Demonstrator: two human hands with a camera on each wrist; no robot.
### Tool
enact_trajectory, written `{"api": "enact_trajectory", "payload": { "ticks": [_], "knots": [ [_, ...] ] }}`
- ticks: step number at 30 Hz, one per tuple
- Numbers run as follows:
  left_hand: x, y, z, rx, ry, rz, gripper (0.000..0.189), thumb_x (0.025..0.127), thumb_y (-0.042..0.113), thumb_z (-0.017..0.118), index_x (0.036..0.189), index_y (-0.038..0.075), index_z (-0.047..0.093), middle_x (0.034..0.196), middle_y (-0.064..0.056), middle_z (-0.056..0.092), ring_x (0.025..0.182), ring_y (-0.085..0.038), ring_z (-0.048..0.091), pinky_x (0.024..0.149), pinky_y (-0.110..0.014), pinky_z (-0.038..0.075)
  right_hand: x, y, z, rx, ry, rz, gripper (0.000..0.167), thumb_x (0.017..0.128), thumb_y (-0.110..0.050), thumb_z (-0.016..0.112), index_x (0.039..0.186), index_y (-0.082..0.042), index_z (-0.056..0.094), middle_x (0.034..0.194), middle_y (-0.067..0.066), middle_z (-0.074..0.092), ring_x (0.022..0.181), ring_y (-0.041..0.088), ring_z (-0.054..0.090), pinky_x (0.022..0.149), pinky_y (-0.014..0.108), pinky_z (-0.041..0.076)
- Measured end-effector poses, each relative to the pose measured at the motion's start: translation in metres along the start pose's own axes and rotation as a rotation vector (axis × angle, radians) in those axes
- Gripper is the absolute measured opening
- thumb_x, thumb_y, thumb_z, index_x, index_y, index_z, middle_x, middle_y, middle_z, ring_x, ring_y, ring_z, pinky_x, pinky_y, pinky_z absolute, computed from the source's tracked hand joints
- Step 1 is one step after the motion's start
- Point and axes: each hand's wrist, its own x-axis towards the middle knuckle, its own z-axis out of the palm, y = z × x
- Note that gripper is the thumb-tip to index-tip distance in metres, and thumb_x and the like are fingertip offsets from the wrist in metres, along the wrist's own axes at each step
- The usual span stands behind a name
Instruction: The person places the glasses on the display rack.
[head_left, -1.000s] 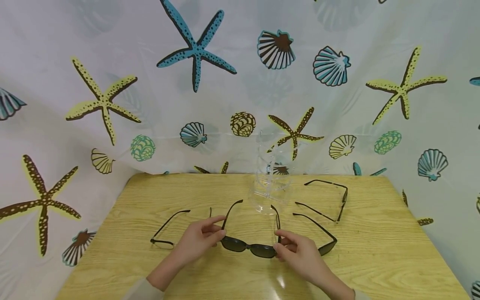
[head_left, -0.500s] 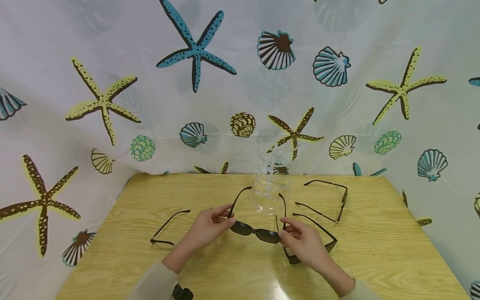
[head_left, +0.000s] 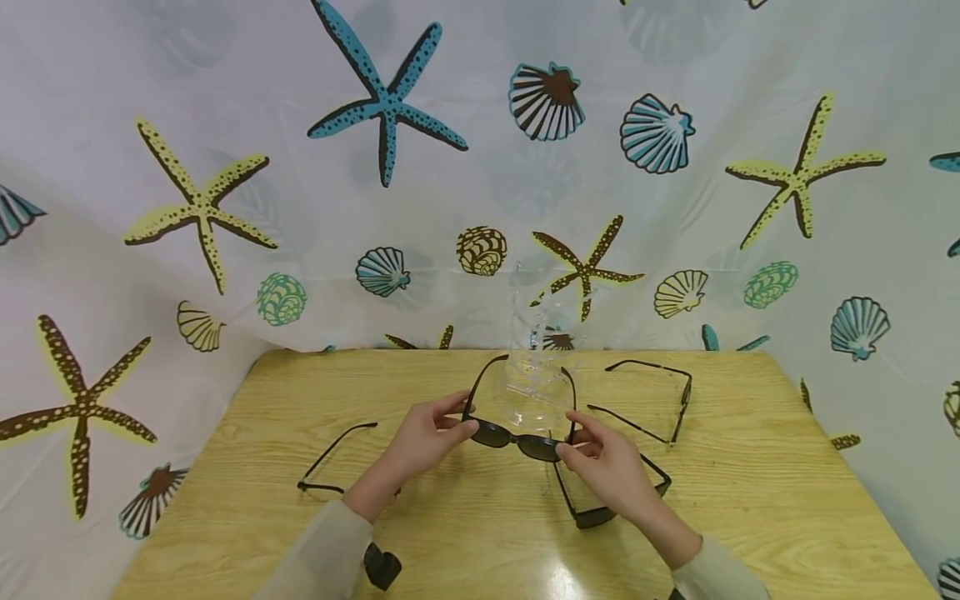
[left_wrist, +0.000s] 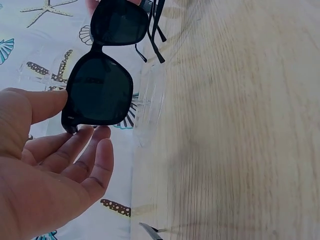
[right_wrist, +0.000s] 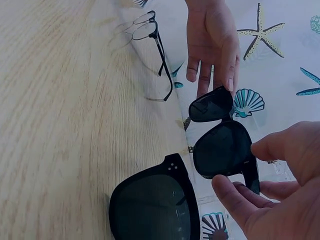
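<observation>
Dark sunglasses [head_left: 537, 447] are held up above the table by both hands, one at each side of the frame, with their temples spread toward the back. The left hand [head_left: 426, 435] pinches the left corner near the hinge; in the left wrist view its thumb presses the front edge beside a black lens [left_wrist: 100, 90]. At the other corner the right hand [head_left: 609, 467] pinches the frame by thumb and fingers. Just behind the sunglasses stands a clear plastic display stand [head_left: 534, 387], partly seen through the frame.
Another pair of sunglasses [head_left: 596, 517] lies beneath the right hand. Thin-rimmed eyeglasses [head_left: 684, 400] rest at the right rear, and more eyeglasses [head_left: 322, 487] at the left, partly hidden by the left arm. A patterned curtain [head_left: 450, 183] hangs behind the wooden table [head_left: 780, 483].
Both hands have carried the sunglasses up and away from the person, slightly rightward, toward the clear stand. The sunglasses lying under the right hand have come more into view.
</observation>
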Motion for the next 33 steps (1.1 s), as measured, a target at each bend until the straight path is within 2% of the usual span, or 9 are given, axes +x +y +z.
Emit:
{"api": "enact_trajectory", "payload": {
  "ticks": [5, 10, 19, 27, 33],
  "knots": [
    [0.008, -0.001, 0.003, 0.0, 0.017, -0.004, 0.058, 0.105, 0.018, 0.068, 0.158, 0.007, 0.048, 0.148, -0.02, 0.062, 0.117, -0.033, 0.072, 0.091, -0.042, 0.061, 0.005, 0.002, 0.001, -0.006, 0.02, 0.019, 0.067, 0.099, -0.018, 0.075, 0.159, -0.012, 0.047, 0.124, 0.016, 0.073, 0.098, 0.022, 0.076, 0.07, 0.031, 0.058],
    [0.016, -0.001, 0.006, 0.0, 0.035, 0.002, 0.058, 0.105, 0.016, 0.067, 0.158, 0.005, 0.048, 0.147, -0.022, 0.062, 0.118, -0.034, 0.072, 0.092, -0.044, 0.061, 0.013, 0.005, -0.001, -0.003, 0.03, 0.043, 0.072, 0.1, -0.019, 0.073, 0.162, -0.008, 0.04, 0.132, 0.021, 0.07, 0.105, 0.027, 0.076, 0.079, 0.036, 0.061],
    [0.032, 0.0, 0.01, 0.02, 0.058, -0.017, 0.055, 0.105, 0.017, 0.068, 0.156, 0.005, 0.051, 0.143, -0.021, 0.066, 0.118, -0.034, 0.072, 0.096, -0.047, 0.06, 0.021, 0.009, -0.005, 0.04, 0.025, 0.086, 0.071, 0.101, -0.019, 0.072, 0.161, -0.002, 0.04, 0.135, 0.026, 0.069, 0.113, 0.033, 0.074, 0.084, 0.04, 0.063],
    [0.042, -0.003, 0.014, 0.045, 0.094, -0.015, 0.051, 0.105, 0.017, 0.067, 0.153, 0.002, 0.055, 0.139, -0.024, 0.067, 0.116, -0.037, 0.073, 0.093, -0.047, 0.061, 0.027, 0.011, -0.005, 0.053, 0.012, 0.101, 0.069, 0.103, -0.019, 0.069, 0.161, 0.001, 0.038, 0.138, 0.029, 0.066, 0.112, 0.035, 0.074, 0.09, 0.045, 0.063],
    [0.05, -0.004, 0.018, 0.061, 0.121, -0.042, 0.05, 0.105, 0.019, 0.067, 0.152, 0.004, 0.056, 0.136, -0.023, 0.07, 0.12, -0.038, 0.07, 0.098, -0.05, 0.059, 0.033, 0.011, -0.004, 0.032, 0.031, 0.112, 0.068, 0.103, -0.019, 0.069, 0.16, 0.003, 0.04, 0.129, 0.025, 0.072, 0.105, 0.032, 0.076, 0.091, 0.047, 0.062]
  ]
}}
